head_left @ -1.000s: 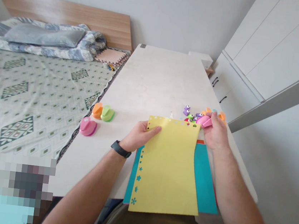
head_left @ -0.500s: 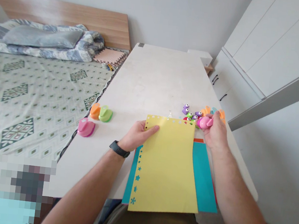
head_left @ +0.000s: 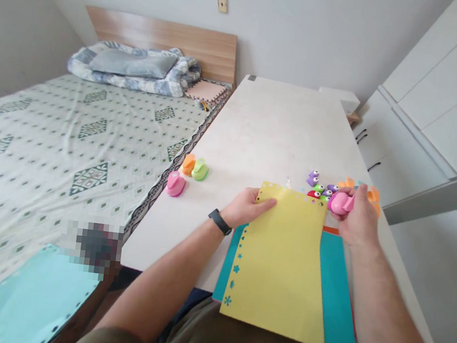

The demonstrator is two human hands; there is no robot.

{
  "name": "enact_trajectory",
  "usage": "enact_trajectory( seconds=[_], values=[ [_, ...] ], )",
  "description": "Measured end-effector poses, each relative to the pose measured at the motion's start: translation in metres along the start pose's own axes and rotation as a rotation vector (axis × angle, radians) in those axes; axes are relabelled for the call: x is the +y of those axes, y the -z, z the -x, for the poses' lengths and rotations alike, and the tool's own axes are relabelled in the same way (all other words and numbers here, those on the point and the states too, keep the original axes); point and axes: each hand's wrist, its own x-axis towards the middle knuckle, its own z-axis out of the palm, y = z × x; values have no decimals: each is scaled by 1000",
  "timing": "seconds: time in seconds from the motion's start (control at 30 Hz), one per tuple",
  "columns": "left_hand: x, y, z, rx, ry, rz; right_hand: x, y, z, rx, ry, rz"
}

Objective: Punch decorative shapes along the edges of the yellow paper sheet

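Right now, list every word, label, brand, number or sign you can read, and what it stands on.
No readable text anywhere.
Yellow paper sheet in the left hand: no lettering, only punched shapes along its edges.
Glossy pink plastic punch in the right hand: no lettering visible.
Black wristband: no readable marking.
White rectangular box in the background: any marking is too small to read.
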Motion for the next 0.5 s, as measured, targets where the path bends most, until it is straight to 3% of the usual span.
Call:
enact_trajectory(
  seconds=[0.13,0.27,0.4,0.5],
  values=[
    [-7,3,-1,-16,-15,-34,-21,-26,21,-208,56,-27],
    [-14,6,-3,-22,-64,-55,-53,-67,46,-447,135,81],
    [-16,8,-3,9,-115,-159,-78,-128,63,-680,240,227],
    [-16,9,-4,62,-168,-282,-79,-183,72,-827,276,385]
  ],
)
